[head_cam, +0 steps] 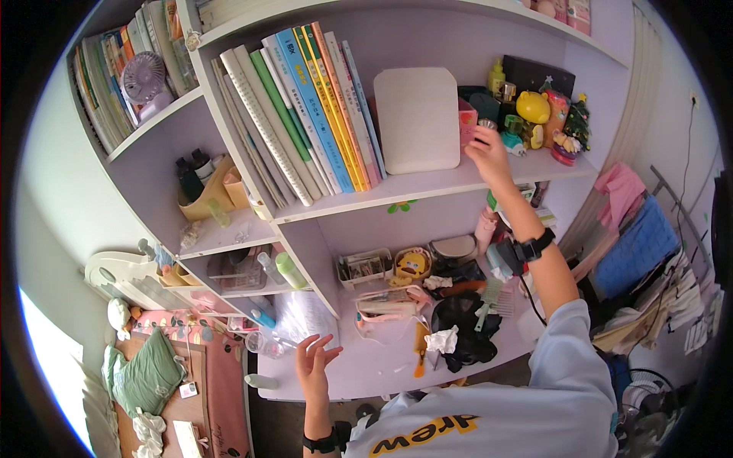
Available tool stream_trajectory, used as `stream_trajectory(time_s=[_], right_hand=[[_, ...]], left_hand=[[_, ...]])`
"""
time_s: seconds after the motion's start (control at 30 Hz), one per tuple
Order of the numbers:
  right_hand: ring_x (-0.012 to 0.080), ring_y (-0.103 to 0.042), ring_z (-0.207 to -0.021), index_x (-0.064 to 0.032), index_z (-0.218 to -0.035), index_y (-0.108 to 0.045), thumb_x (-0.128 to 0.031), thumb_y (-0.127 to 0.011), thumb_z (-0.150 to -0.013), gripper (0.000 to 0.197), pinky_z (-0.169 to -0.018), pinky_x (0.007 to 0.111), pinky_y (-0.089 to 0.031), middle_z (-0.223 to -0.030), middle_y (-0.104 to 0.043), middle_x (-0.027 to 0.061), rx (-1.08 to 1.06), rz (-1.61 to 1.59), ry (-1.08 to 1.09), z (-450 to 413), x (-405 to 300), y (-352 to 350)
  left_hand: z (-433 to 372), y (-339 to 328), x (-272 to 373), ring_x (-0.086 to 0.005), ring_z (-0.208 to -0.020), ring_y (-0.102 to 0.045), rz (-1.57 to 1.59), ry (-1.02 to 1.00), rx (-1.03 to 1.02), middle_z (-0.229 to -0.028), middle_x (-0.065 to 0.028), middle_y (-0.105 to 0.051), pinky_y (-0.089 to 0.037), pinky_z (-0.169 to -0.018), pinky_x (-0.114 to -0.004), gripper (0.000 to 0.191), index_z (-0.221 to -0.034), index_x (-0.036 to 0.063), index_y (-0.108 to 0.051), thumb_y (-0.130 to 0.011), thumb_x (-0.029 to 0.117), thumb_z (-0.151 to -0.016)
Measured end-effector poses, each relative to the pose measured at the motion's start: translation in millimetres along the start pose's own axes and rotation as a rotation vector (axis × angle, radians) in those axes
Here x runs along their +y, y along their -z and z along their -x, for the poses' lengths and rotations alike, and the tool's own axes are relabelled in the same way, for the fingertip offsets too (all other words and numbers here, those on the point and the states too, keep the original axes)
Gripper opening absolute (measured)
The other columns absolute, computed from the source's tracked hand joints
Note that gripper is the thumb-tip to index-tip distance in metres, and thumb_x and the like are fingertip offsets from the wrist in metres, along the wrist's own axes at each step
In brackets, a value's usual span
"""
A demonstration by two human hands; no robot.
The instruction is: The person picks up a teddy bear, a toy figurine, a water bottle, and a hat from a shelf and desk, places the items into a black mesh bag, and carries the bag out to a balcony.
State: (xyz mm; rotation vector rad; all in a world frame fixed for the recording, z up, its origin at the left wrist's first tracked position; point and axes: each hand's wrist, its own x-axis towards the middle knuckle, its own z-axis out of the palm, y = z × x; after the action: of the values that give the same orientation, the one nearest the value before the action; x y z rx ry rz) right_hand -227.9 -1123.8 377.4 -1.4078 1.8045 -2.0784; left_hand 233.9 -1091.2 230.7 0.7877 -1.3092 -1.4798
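Note:
My right hand [488, 153] reaches to the upper shelf, its fingers at a small round silver-rimmed item [487, 124] beside a pink box [467, 121]; whether it grips anything cannot be told. A white rounded panel [418, 120] stands left of it, next to a row of upright books [320, 109]. To the right are a yellow figurine [532, 107], a green-capped bottle [513, 125] and a small decorated Christmas tree [577, 123]. My left hand [316, 358] hangs over the desk's left part, fingers apart and holding nothing, near a clear plastic bag [303, 320].
On the desk [355, 380] lie a black plastic bag [464, 326], a green hairbrush [488, 300], crumpled tissue [442, 340] and a pink-edged pouch [389, 303]. A purple fan [143, 80] stands on the left shelf. Clothes [635, 246] hang at the right; a bed [223, 378] is lower left.

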Motion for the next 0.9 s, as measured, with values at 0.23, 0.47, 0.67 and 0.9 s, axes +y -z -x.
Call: stream_trajectory(time_s=[0.23,0.47,0.67,0.9], right_hand=[[0.0218,-0.053,-0.084,0.0027,-0.097,-0.049,0.003,-0.05,-0.082,0.015,-0.075,0.03,-0.042,-0.097,-0.054,0.0131,0.345,0.244,0.532,141.4,-43.6,-21.7],[0.0297,-0.058,-0.081,-0.0093,-0.105,-0.052,-0.018,-0.052,-0.082,0.025,-0.066,0.037,-0.047,-0.09,-0.058,0.0094,-1.001,0.412,0.128,333.2,22.3,-79.1],[0.0289,-0.058,-0.084,-0.0094,-0.103,-0.055,-0.018,-0.05,-0.084,0.021,-0.069,0.038,-0.047,-0.096,-0.06,0.01,-1.084,0.379,-0.067,426.6,71.7,-126.4],[0.0294,-0.059,-0.08,-0.0103,-0.1,-0.056,-0.017,-0.049,-0.083,0.019,-0.068,0.039,-0.046,-0.09,-0.062,0.0111,-1.118,0.337,-0.157,461.3,46.5,-184.1]], left_hand=[[0.4,26.3,-15.8,-0.0251,-0.077,-0.063,0.014,0.052,0.039,-0.103,-0.0197,-0.056,-0.051,-0.075,-0.034,0.024,-0.11,0.0002,-0.042,-0.044,0.011,-0.089],[-1.4,67.9,-49.5,-0.0225,-0.078,-0.062,-0.059,0.184,0.049,-0.101,-0.0167,-0.057,-0.049,-0.071,-0.029,0.024,-0.111,0.0009,-0.042,-0.044,0.012,-0.09],[7.3,89.5,-51.5,-0.0195,-0.078,-0.061,-0.14,0.261,0.036,-0.096,-0.0133,-0.06,-0.047,-0.073,-0.028,0.024,-0.101,-0.0013,-0.051,-0.041,0.019,-0.092],[26.7,147.4,-61.3,-0.0178,-0.077,-0.061,-0.228,0.323,0.054,-0.081,-0.0134,-0.064,-0.046,-0.077,-0.028,0.047,-0.077,-0.0052,-0.063,-0.035,0.028,-0.094]])
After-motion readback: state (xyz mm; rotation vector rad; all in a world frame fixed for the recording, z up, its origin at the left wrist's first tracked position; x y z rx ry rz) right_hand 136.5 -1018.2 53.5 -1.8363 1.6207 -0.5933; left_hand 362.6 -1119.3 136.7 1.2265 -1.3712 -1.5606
